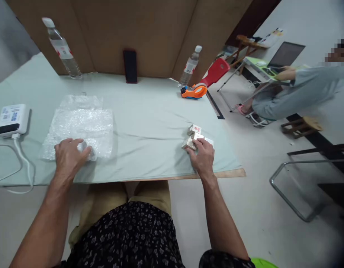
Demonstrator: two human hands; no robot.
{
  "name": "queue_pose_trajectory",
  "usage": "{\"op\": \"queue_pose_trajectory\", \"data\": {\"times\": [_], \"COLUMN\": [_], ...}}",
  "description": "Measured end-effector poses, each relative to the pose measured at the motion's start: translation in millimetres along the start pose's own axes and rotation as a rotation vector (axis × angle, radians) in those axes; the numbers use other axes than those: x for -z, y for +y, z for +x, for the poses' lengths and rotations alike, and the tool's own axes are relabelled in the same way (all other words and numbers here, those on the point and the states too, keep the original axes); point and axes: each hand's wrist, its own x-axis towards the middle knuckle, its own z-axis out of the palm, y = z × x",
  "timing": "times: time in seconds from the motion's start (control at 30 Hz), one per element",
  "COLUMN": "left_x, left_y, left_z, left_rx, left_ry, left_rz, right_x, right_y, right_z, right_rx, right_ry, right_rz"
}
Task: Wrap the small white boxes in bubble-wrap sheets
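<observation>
My left hand (69,155) rests palm down on the near edge of a stack of clear bubble wrap sheets (79,126) on the left of the table, fingers curled over a small bunched piece. My right hand (202,156) is at the right near edge of the table, fingers closed around one of a few small white boxes (194,136) clustered there. One more box with a red mark (194,129) lies just behind the group.
The table has a pale green cloth (149,119) and a cardboard screen behind. On it stand two water bottles (61,48) (190,67), a black phone (129,66), an orange tape dispenser (194,91) and a white power bank (11,119) with cable. Another person (294,89) sits at a laptop, right.
</observation>
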Motion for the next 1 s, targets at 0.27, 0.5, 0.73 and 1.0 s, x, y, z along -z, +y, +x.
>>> {"op": "queue_pose_trajectory", "data": {"times": [0.27, 0.5, 0.73, 1.0], "left_x": [24.6, 31.8, 22.3, 27.7], "left_y": [-17.2, -26.3, -34.6, -40.1], "left_z": [-29.7, -46.8, -69.0, -65.0], "left_rx": [0.001, -0.094, -0.128, -0.092], "left_ry": [0.129, 0.161, 0.073, 0.266], "left_rz": [-0.091, -0.208, -0.270, -0.334], "right_x": [21.0, -1.6, -37.0, -82.0], "right_y": [12.9, -53.9, -167.0, -215.8], "right_z": [-36.4, -40.9, -17.9, 25.4], "right_rx": [-0.051, 0.116, 0.308, 0.073], "right_ry": [0.143, 0.032, -0.184, -0.504], "right_rz": [0.135, 0.350, 0.557, 0.662]}}
